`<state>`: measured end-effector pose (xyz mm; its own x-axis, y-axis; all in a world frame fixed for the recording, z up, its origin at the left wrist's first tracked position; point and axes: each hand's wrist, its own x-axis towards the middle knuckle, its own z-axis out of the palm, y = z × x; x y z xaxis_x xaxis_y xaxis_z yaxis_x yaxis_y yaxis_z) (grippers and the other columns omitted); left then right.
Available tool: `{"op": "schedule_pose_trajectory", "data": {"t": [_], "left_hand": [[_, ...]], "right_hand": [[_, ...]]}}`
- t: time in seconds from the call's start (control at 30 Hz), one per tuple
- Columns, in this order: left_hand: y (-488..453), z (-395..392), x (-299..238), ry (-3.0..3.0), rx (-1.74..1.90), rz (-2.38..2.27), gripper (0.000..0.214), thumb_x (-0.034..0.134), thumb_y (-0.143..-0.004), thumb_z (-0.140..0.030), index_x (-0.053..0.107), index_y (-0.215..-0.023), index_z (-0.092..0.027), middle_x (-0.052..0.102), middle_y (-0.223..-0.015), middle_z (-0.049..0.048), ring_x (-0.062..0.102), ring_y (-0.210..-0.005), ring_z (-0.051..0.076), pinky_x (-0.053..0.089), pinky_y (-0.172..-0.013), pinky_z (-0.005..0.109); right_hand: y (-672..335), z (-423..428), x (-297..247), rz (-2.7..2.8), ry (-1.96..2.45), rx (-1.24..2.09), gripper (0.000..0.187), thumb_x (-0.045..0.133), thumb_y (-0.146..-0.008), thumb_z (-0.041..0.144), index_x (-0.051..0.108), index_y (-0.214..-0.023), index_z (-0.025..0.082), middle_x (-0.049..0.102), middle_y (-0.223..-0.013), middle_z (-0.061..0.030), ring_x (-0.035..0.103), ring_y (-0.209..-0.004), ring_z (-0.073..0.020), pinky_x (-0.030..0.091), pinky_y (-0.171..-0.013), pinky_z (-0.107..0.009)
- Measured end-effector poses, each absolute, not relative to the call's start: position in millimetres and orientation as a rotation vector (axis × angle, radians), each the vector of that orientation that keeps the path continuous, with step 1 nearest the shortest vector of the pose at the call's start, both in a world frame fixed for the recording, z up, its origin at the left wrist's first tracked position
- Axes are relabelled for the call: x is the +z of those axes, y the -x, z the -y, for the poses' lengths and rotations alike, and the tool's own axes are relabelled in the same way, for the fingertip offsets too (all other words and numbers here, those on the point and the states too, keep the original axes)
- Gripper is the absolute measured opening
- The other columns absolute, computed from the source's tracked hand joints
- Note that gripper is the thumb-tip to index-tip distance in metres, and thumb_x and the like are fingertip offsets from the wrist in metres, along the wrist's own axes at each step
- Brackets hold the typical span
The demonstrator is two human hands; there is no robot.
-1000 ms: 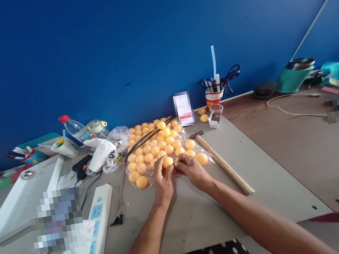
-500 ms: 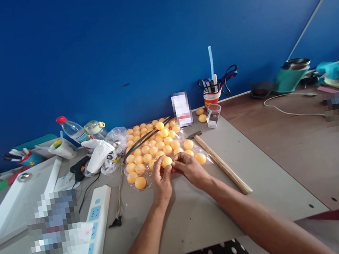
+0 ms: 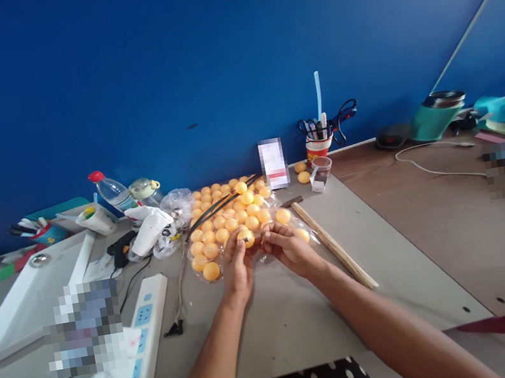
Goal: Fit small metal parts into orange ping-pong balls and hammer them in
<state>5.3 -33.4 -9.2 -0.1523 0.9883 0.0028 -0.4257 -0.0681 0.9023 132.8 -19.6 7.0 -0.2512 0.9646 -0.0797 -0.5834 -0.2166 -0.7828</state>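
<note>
Left hand (image 3: pixel 237 267) pinches an orange ball (image 3: pixel 247 235) before bagged balls (image 3: pixel 208 237) crossed by dark strips (image 3: pixel 216 206), hammer (image 3: pixel 332 242) alongside.

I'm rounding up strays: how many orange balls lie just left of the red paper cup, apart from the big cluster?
2: the far ball and, just in front, the near ball. Others may be hidden behind the cup.

A deep blue wall (image 3: pixel 211 60) rises behind a grey tabletop (image 3: pixel 301 336) and an adjoining brown tabletop (image 3: pixel 445 215).
</note>
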Motion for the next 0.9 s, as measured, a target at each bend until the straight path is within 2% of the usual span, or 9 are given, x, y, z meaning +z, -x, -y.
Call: {"op": "schedule_pose_trajectory", "data": {"t": [0.13, 0.3, 0.37, 0.43, 0.53, 0.6, 0.67, 0.73, 0.9], "left_hand": [[-1, 32, -4, -0.596, 1.487, -0.822, 0.044, 0.076, -0.07, -0.04, 0.064, -0.106, -0.018, 0.071, -0.091, 0.0045, 0.069, -0.081, 0.019, 0.055, -0.083, 0.038], [2, 33, -4, -0.699, 1.451, -0.81, 0.045, 0.075, -0.072, -0.04, 0.062, -0.111, -0.021, 0.07, -0.099, 0.0049, 0.069, -0.087, 0.018, 0.052, -0.091, 0.039], [2, 33, -5, -0.784, 1.451, -0.842, 0.048, 0.076, -0.071, -0.04, 0.061, -0.113, -0.022, 0.069, -0.101, 0.0043, 0.069, -0.09, 0.018, 0.051, -0.092, 0.04], [1, 32, -8, -0.86, 1.46, -0.901, 0.051, 0.077, -0.069, -0.039, 0.06, -0.114, -0.023, 0.069, -0.104, 0.004, 0.069, -0.091, 0.019, 0.051, -0.093, 0.041], [1, 31, -13, -0.951, 1.482, -1.0, 0.053, 0.077, -0.067, -0.041, 0.06, -0.114, -0.024, 0.068, -0.107, 0.0044, 0.069, -0.09, 0.02, 0.053, -0.091, 0.041], [2, 30, -17, -0.994, 1.508, -1.052, 0.052, 0.076, -0.068, -0.043, 0.059, -0.113, -0.024, 0.068, -0.109, 0.005, 0.069, -0.087, 0.02, 0.054, -0.089, 0.04], [4, 28, -20, -1.018, 1.528, -1.094, 0.05, 0.075, -0.07, -0.043, 0.059, -0.112, -0.023, 0.066, -0.11, 0.0056, 0.07, -0.084, 0.019, 0.055, -0.085, 0.038], [6, 28, -20, -1.015, 1.536, -1.114, 0.047, 0.073, -0.072, -0.042, 0.058, -0.113, -0.022, 0.065, -0.111, 0.0052, 0.069, -0.08, 0.017, 0.056, -0.082, 0.036], [6, 31, -13, -1.039, 1.494, -1.133, 0.05, 0.066, -0.078, -0.039, 0.053, -0.124, -0.025, 0.064, -0.098, 0.0026, 0.068, -0.071, 0.016, 0.057, -0.075, 0.034]], "right_hand": [[-139, 20, 14, 0.732, 0.674, 1.718, 0.027, 0.079, -0.062, 0.033, 0.058, -0.073, 0.02, 0.05, -0.062, 0.0051, 0.042, -0.052, -0.009, 0.046, -0.061, -0.028], [-151, 16, 18, 0.796, 0.72, 1.601, 0.024, 0.072, -0.068, 0.037, 0.057, -0.077, 0.022, 0.051, -0.066, 0.0041, 0.044, -0.054, -0.0104, 0.045, -0.063, -0.029], [-157, 13, 15, 0.904, 0.858, 1.423, 0.021, 0.067, -0.072, 0.039, 0.056, -0.077, 0.022, 0.051, -0.064, 0.0034, 0.045, -0.056, -0.0123, 0.043, -0.062, -0.029], [-164, 8, 11, 1.041, 1.105, 1.103, 0.017, 0.061, -0.076, 0.037, 0.058, -0.081, 0.021, 0.054, -0.067, 0.0013, 0.049, -0.061, -0.0151, 0.042, -0.064, -0.029], [-176, -1, 7, 1.23, 1.497, 0.605, 0.017, 0.053, -0.076, 0.027, 0.062, -0.088, 0.018, 0.061, -0.084, -0.0051, 0.054, -0.075, -0.0191, 0.043, -0.075, -0.033], [-185, -6, 6, 1.365, 1.726, 0.457, 0.024, 0.05, -0.078, 0.023, 0.064, -0.095, 0.016, 0.063, -0.099, -0.0104, 0.056, -0.085, -0.0215, 0.043, -0.08, -0.034], [-194, -11, 5, 1.472, 1.963, 0.387, 0.028, 0.049, -0.081, 0.022, 0.065, -0.102, 0.016, 0.062, -0.11, -0.0141, 0.056, -0.098, -0.0251, 0.041, -0.085, -0.036], [-203, -15, 2, 1.533, 2.164, 0.365, 0.03, 0.048, -0.084, 0.023, 0.065, -0.108, 0.017, 0.062, -0.114, -0.0153, 0.056, -0.105, -0.0285, 0.04, -0.087, -0.039], [-211, -19, -5, 1.656, 2.333, 0.43, 0.034, 0.047, -0.086, 0.025, 0.064, -0.115, 0.016, 0.061, -0.119, -0.0178, 0.058, -0.108, -0.0308, 0.042, -0.085, -0.04]]}}
